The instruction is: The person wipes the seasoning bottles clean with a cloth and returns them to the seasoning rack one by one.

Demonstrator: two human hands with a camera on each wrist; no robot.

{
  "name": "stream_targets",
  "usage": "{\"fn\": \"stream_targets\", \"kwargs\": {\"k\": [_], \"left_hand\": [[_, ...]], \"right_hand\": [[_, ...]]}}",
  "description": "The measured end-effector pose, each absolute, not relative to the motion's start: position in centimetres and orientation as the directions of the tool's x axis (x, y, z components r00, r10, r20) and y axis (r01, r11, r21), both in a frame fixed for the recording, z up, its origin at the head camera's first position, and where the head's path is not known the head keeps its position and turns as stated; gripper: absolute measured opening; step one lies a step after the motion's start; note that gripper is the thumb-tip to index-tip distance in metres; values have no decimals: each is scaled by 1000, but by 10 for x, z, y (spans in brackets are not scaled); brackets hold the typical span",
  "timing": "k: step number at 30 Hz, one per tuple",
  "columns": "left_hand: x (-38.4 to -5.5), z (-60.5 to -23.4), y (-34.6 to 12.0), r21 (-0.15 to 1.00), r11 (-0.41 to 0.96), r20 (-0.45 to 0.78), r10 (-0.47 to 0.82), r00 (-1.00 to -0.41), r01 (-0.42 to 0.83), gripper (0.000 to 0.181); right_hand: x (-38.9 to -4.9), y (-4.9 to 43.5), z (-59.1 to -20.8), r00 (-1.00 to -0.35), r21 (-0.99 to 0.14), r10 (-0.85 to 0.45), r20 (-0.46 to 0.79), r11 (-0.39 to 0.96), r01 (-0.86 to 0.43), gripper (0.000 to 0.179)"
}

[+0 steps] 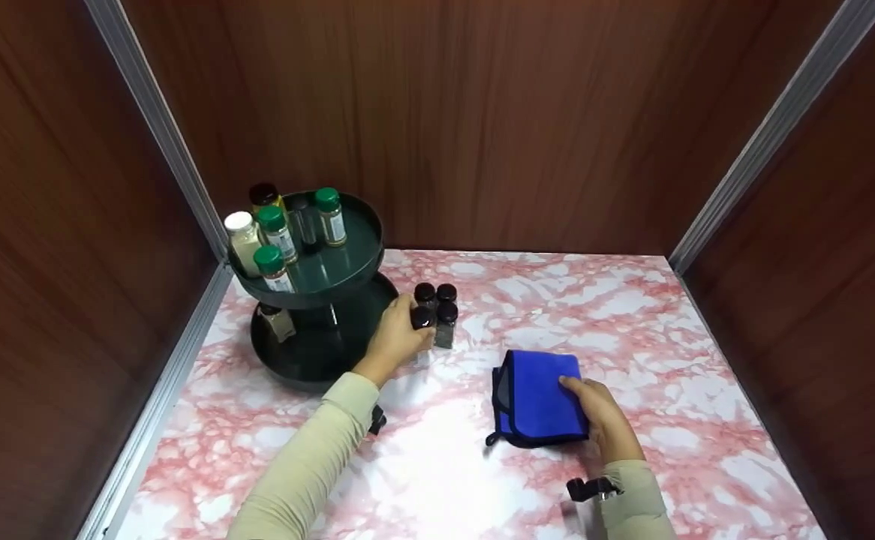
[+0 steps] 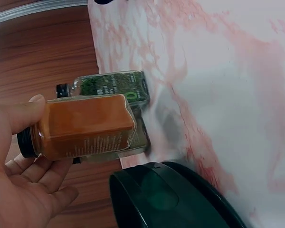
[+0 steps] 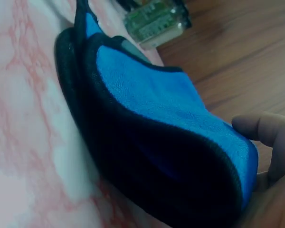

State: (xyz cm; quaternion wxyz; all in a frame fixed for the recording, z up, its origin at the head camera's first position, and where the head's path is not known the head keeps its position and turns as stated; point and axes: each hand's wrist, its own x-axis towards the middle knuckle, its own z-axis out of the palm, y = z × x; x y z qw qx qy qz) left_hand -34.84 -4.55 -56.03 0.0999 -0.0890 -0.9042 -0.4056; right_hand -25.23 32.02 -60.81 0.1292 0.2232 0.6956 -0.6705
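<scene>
My left hand (image 1: pixel 395 337) pinches a spice jar (image 2: pixel 88 126) with orange powder and a black cap near the cap end, thumb on one side and fingers on the other. Close by stand other black-capped jars, including a jar of green herbs (image 2: pixel 114 88); the orange jar partly covers another. On the right, my right hand (image 1: pixel 608 421) grips a folded blue cloth (image 1: pixel 546 397) with black edging at its right side, thumb on top. Just left of the jars stands a dark green two-tier round rack (image 1: pixel 359 262).
The rack's upper tier carries several bottles, among them a white-capped bottle (image 1: pixel 245 244) and a green-capped bottle (image 1: pixel 331 217). A small jar (image 1: pixel 280 324) leans on the lower tier. Wood-grain panels (image 1: pixel 482 127) enclose the pink-and-white marbled table (image 1: pixel 617 300) at the back and sides.
</scene>
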Motion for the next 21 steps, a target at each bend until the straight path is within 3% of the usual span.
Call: {"fn": "stream_targets", "kwargs": {"k": [21], "left_hand": [[-297,-562,-34,753,539,324,197,-925,378,48]], "right_hand": [[-239,309,-580,-898,-894,120,-424,-215,393,45]]}}
